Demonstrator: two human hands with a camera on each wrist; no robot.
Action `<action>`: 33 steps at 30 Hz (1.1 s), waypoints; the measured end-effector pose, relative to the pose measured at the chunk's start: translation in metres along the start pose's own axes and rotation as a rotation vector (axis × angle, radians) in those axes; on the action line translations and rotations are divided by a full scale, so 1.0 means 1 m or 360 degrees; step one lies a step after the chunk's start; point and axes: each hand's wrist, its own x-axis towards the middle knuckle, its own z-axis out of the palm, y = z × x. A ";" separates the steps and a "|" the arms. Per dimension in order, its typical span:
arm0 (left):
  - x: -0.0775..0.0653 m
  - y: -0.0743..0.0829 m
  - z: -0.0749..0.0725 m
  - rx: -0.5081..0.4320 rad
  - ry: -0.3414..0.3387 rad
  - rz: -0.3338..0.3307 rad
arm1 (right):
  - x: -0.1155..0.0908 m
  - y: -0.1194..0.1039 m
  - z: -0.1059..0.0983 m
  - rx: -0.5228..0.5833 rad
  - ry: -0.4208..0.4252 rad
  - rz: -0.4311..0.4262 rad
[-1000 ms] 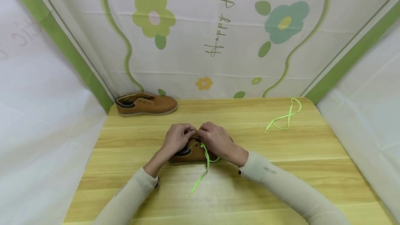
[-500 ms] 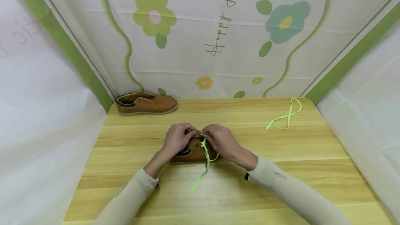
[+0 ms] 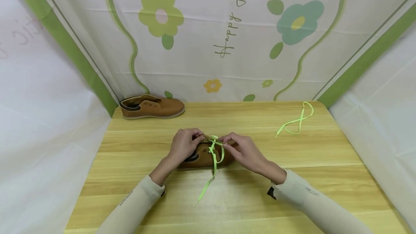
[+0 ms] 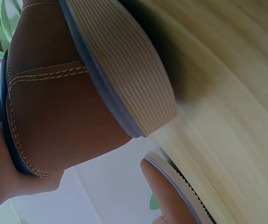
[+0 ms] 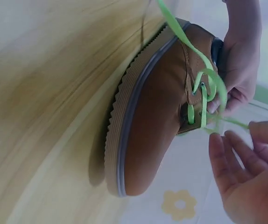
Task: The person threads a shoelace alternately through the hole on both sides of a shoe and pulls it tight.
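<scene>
Starting near the far left corner of the table (image 3: 234,201), saw an unlaced brown lace-up shoe (image 3: 167,109) resting upright, toe toward the right edge. Noticed behind it, beyond the far edge, a flower-printed white curtain (image 3: 195,21). Noted next a pale left sleeve (image 3: 133,205) reaching in across the near edge, then the left hand (image 3: 185,143), thumb and fingertips pinched on the upper part of a partly laced brown shoe (image 3: 195,160), beside its opening. Could not tell tongue from eyelet flap beneath those fingertips. Found this shoe upright about midway between the left and right edges, heel left and toe right. Observed a neon-green shoelace (image 5: 204,107) threaded through some of its eyelets, one end trailing across the table toward the near edge. Saw another stretch of it pinched in the right hand (image 3: 248,151), just beside the left hand yet apart from it. Followed the pale right sleeve (image 3: 315,201) back to the near edge. Found lastly a second neon-green shoelace (image 3: 300,119), lying in a crossed loop near the far right corner, well apart from both shoes.
</scene>
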 end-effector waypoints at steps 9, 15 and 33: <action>-0.001 0.000 0.000 0.0005 0.0015 0.0032 | -0.007 -0.004 -0.017 0.0186 0.0107 -0.0233; -0.002 -0.001 0.000 0.0006 0.0025 0.0074 | -0.003 -0.012 -0.028 0.0222 0.0207 -0.0257; -0.011 -0.003 0.001 0.0176 0.0092 0.0337 | -0.001 -0.036 -0.058 0.0468 0.0191 -0.0456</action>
